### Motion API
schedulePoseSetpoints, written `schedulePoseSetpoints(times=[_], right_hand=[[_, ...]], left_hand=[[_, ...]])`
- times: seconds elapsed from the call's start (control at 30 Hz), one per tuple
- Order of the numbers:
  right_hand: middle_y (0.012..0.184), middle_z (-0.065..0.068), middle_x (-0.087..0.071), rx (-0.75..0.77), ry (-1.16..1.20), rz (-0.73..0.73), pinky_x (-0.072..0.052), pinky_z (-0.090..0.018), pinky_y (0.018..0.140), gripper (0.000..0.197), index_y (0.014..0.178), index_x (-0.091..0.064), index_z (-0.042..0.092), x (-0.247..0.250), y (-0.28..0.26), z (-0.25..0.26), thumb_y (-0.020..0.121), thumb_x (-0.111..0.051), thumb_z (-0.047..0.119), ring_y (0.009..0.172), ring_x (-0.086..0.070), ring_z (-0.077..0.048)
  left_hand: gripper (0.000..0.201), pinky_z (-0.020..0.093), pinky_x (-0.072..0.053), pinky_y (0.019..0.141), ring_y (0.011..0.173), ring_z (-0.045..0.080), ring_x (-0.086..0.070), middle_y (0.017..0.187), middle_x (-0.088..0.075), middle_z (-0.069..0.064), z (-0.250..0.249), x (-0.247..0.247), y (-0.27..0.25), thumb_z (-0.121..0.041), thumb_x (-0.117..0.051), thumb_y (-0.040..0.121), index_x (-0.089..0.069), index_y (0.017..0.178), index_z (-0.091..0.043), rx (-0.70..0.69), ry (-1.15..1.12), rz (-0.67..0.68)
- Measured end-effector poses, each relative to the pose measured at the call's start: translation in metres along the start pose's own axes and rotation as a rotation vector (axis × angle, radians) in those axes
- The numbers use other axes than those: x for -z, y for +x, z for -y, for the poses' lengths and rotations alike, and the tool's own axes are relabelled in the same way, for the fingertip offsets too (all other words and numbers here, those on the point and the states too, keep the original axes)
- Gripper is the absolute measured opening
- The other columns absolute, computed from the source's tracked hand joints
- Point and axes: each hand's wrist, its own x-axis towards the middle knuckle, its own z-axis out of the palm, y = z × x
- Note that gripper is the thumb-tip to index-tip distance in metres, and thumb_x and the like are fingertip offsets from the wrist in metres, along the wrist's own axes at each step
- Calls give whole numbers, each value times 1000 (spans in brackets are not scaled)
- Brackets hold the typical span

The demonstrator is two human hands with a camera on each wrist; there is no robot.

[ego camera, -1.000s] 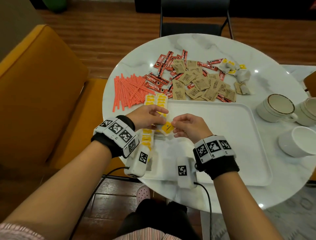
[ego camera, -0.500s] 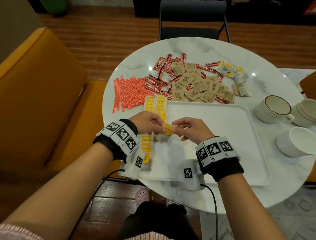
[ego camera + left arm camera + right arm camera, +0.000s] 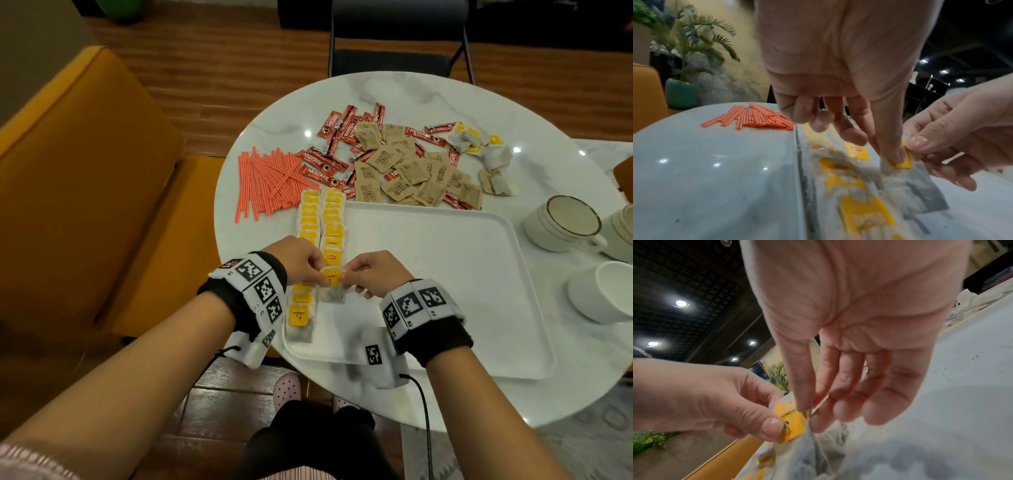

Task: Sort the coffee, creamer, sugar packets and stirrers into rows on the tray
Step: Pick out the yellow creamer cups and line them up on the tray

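Held packet: one yellow-tagged packet (image 3: pixel 331 277) between my two hands, just above the near end of the second row on the tray.
Left hand (image 3: pixel 301 257): thumb and forefinger pinch the packet's left edge; the left wrist view shows a fingertip pressed on the yellow tag.
Right hand (image 3: pixel 371 274): thumb and forefinger pinch the right edge, other fingers loosely curled below.
Tray (image 3: pixel 445 274): white, rectangular; two rows of yellow-tagged packets (image 3: pixel 310 219) run along its left edge, the left row reaching nearer me.
Table (image 3: pixel 428 99): round, white marble.
Stirrers (image 3: pixel 270 181): orange heap on the table, left of the tray's far corner.
Coffee sachets (image 3: pixel 337 128): red, scattered beyond the tray, mixed with the brown packets.
Brown packets (image 3: pixel 411 174): loose heap just past the tray's far edge.
Loose yellow-tagged packets (image 3: pixel 476 140): small cluster to the heap's right.
Cups (image 3: pixel 561 222): white, on the table right of the tray.
Room: wooden floor, orange sofa (image 3: pixel 85 171) on my left, black chair (image 3: pixel 394 37) across the table.
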Motion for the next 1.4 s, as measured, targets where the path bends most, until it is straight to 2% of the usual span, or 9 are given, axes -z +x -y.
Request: schedulePoseSetpoints(times=[0.2, 0.47, 0.6, 0.7, 0.8, 0.93, 1.07, 1.2, 1.4], right_hand=[[72, -2, -62, 9, -47, -147, -39, -17, 54, 21, 66, -54, 22, -8, 17, 3, 82, -64, 15, 55, -48, -4], [62, -6, -59, -90, 128, -161, -50, -27, 57, 17, 69, -55, 14, -13, 24, 0, 82, -63, 5, 50, -52, -15], [63, -7, -61, -100, 171, -150, -56, -36, 74, 19, 68, -55, 13, -14, 24, -4, 81, -65, 4, 54, -58, -20], [67, -5, -61, -107, 210, -144, -56, -33, 76, 19, 70, -55, 14, -14, 24, -7, 79, -67, 3, 56, -60, -18], [65, -2, -60, -101, 194, -151, -51, -19, 61, 20, 70, -54, 15, -14, 22, -7, 79, -68, 3, 48, -58, -10], [65, -2, -60, -84, 181, -172, -53, -26, 70, 20, 70, -54, 15, -16, 24, -7, 79, -67, 3, 52, -57, -14], [63, 1, -60, -73, 148, -223, -45, -9, 49, 17, 72, -54, 17, -3, 19, -5, 81, -68, 13, 40, -56, -2], [65, -5, -59, -77, 202, -324, -56, -34, 73, 12, 80, -57, 10, 30, 10, 1, 80, -69, 9, 56, -58, -17], [93, -9, -58, -111, 198, -508, -57, -38, 70, 31, 107, -54, 8, 108, 3, 5, 80, -69, 12, 81, -60, -22]], left_hand=[[23, 31, -43, 77, 84, 14, -47, 92, -44, -6, -3, 7, 5, -40, -69, 79, -52, 86, -26, 58, 176, -119], [63, 35, -43, 81, 108, 23, -48, 120, -43, 3, -19, -8, 9, -56, -69, 72, -45, 115, -16, 13, 471, -65], [61, 34, -42, 84, 115, 23, -45, 128, -41, 4, -19, -13, 14, -51, -64, 79, -42, 124, -16, -37, 537, -103], [61, 35, -42, 86, 116, 23, -45, 129, -42, 4, -18, -12, 16, -50, -63, 80, -42, 125, -16, -41, 551, -95], [59, 35, -41, 86, 115, 23, -45, 127, -43, 4, -17, -12, 18, -50, -63, 80, -43, 124, -17, -41, 540, -87], [57, 34, -41, 85, 113, 23, -47, 125, -44, 3, -16, -10, 21, -50, -64, 79, -44, 122, -17, -44, 543, -65], [53, 35, -41, 84, 113, 22, -47, 123, -46, 1, -22, 0, 24, -52, -63, 79, -48, 117, -20, -77, 550, -29], [44, 33, -40, 80, 109, 21, -50, 118, -49, -1, -43, 20, 33, -50, -63, 81, -51, 112, -22, -152, 502, -40], [38, 30, -44, 81, 99, 20, -56, 105, -59, 1, -89, 41, 67, -40, -65, 83, -54, 112, -18, -229, 299, 46]])
